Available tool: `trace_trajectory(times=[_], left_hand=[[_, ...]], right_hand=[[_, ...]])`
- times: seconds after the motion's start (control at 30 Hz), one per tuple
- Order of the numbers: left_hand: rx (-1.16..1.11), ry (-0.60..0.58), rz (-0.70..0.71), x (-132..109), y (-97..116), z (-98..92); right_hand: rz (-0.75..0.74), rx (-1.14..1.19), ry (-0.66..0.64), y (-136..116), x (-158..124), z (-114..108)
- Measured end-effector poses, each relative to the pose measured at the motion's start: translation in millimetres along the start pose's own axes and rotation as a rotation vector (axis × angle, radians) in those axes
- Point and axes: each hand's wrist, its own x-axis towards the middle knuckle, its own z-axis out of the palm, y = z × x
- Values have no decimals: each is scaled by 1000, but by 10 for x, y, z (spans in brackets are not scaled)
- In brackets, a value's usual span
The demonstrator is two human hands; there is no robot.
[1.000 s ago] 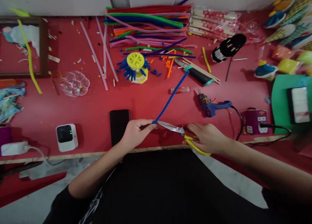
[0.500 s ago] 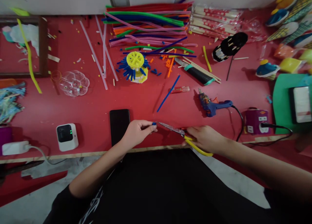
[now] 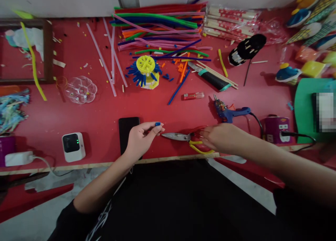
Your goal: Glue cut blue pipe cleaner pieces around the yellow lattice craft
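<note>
My left hand [image 3: 141, 137] pinches a short blue piece of pipe cleaner [image 3: 157, 124] between thumb and forefinger. Close to those fingertips are the tips of the scissors [image 3: 175, 136], whose blades look closed. My right hand [image 3: 222, 137] has its fingers on the scissors' red and yellow handles; one yellow loop hangs out below the hand. A longer blue pipe cleaner [image 3: 179, 87] lies on the table beyond both hands. Behind it stands a yellow spool-like piece [image 3: 146, 64] with short blue pieces sticking out all round.
Bundled coloured pipe cleaners [image 3: 157, 24] lie at the back. A cutter knife [image 3: 214, 79], a red lighter [image 3: 193, 96] and a corded blue glue gun [image 3: 231, 112] are ahead on the right. A black phone [image 3: 126, 129] lies beside my left hand; a white device [image 3: 73, 147] stands further left.
The long blue pipe cleaner has moved away from me and now lies flat on the table. My left hand shifted left with the blue piece; the scissors moved left and turned more level.
</note>
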Motion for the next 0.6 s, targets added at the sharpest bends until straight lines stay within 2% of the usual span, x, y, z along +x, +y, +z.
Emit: trace_trajectory(times=[0.07, 0.3, 0.47, 0.6], left_hand=[[-52, -16, -17, 5, -3, 18], [-285, -85, -219, 10, -68, 110], [-344, -89, -278, 20, -64, 117], [-414, -87, -320, 68, -74, 77]], right_hand=[[-47, -35, -2, 57, 119, -106], [-25, -180, 210, 294, 788, -439], [-226, -221, 331, 446, 1187, -433], [-283, -245, 387, 483, 1312, -409]])
